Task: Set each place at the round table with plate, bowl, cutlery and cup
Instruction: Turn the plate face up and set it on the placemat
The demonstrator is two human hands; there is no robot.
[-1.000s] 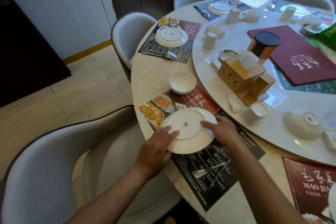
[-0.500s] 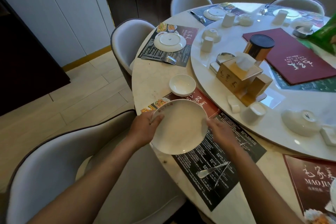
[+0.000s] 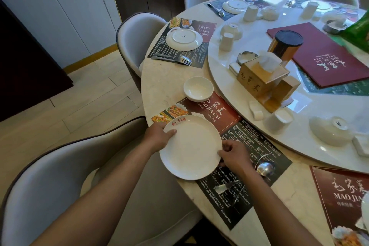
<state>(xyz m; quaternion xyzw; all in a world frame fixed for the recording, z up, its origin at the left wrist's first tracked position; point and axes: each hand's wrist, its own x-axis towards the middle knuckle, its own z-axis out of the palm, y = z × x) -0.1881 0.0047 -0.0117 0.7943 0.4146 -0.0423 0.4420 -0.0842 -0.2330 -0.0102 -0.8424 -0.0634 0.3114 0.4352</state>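
The round marble tabletop is seen filling the right of the frame, with a raised turntable at upper right and a printed placemat laid at the lower centre. A white plate is held face-up over the placemat's near edge at the lower centre, gripped at its left rim by the left hand and pinched at its right rim by the right hand. A small white bowl is set upright just above the placemat, and a metal spoon is laid on it, right of the plate.
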